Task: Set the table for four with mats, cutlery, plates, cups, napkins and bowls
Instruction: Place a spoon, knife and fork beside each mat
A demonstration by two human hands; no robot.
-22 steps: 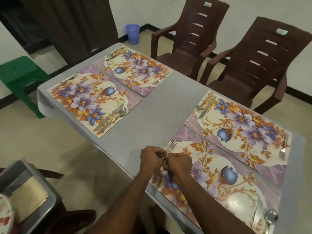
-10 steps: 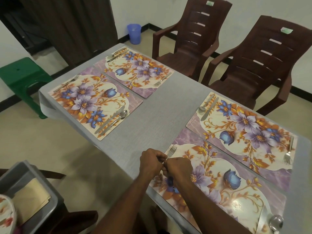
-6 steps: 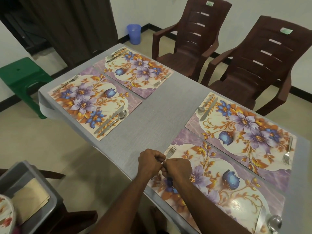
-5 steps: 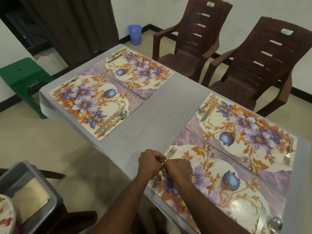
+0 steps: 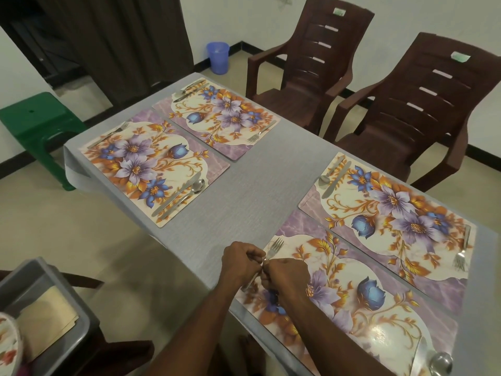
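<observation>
Four flowered mats lie on the grey table (image 5: 244, 191). On the near right mat (image 5: 360, 299), at its left edge, lies a fork (image 5: 273, 249) with its tines pointing away from me. My left hand (image 5: 240, 263) and my right hand (image 5: 286, 275) are both pinched on the fork's handle, knuckles almost touching. A spoon (image 5: 441, 363) rests at that mat's right end. The near left mat (image 5: 151, 169), the far left mat (image 5: 217, 118) and the far right mat (image 5: 390, 215) each carry a fork, a knife and a spoon.
Two brown plastic chairs (image 5: 423, 112) stand along the far side. A green stool (image 5: 35, 126) and a blue bin (image 5: 217, 57) sit on the floor. At lower left a grey tray (image 5: 54, 346) holds beige napkins (image 5: 46, 321), with a flowered plate (image 5: 6, 346) at the edge.
Both hands stay closed on the fork at the same spot on the near right mat. Only the view has shifted slightly.
</observation>
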